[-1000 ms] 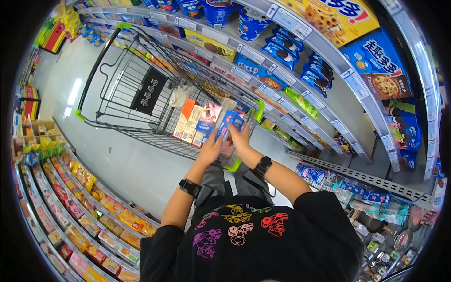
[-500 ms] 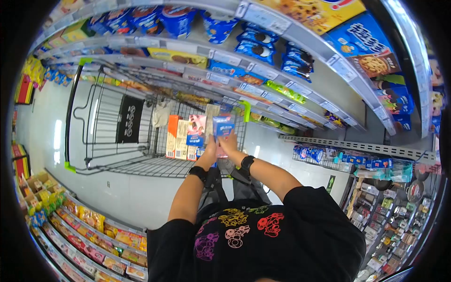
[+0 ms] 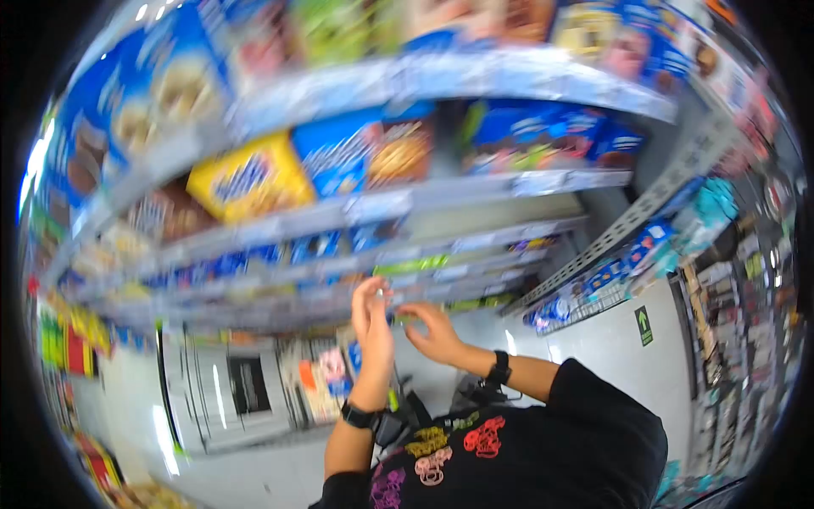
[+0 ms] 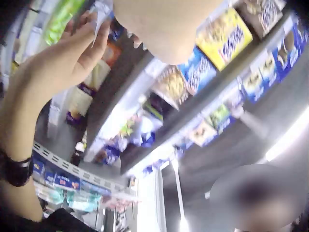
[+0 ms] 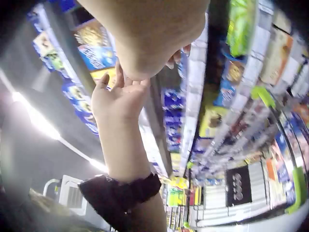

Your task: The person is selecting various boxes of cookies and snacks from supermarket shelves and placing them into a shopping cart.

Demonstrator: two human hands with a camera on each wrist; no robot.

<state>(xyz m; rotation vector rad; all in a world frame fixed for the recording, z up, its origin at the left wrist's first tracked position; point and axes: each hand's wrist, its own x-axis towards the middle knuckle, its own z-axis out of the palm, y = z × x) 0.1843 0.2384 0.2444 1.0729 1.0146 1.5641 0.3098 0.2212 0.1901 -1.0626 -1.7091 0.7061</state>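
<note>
My left hand (image 3: 370, 331) is raised with bent fingers in front of the shelves; its palm and spread, loosely bent fingers (image 5: 118, 96) show in the right wrist view, holding nothing. Beside it, my right hand (image 3: 437, 335) has relaxed fingers, thumb apart, with no item visible in it. In the left wrist view the right hand (image 4: 72, 58) is near a pale strip by its fingertips; whether it touches it I cannot tell. Below and left of the hands, the cart (image 3: 182, 450) holds boxes, one pink and white (image 3: 332, 365) and one with an orange top (image 3: 306, 373).
Shelves (image 3: 373, 204) with a yellow cookie box (image 3: 252, 176) and blue packets cross the view ahead. A perforated metal rail (image 3: 593, 246) runs at the right. A floor sign with a green arrow (image 3: 644, 326) lies on the tiles beside hanging goods.
The blue packet is out of my hands, which have parted and risen toward the shelves. The head view has tilted up, showing higher shelves, and is blurred.
</note>
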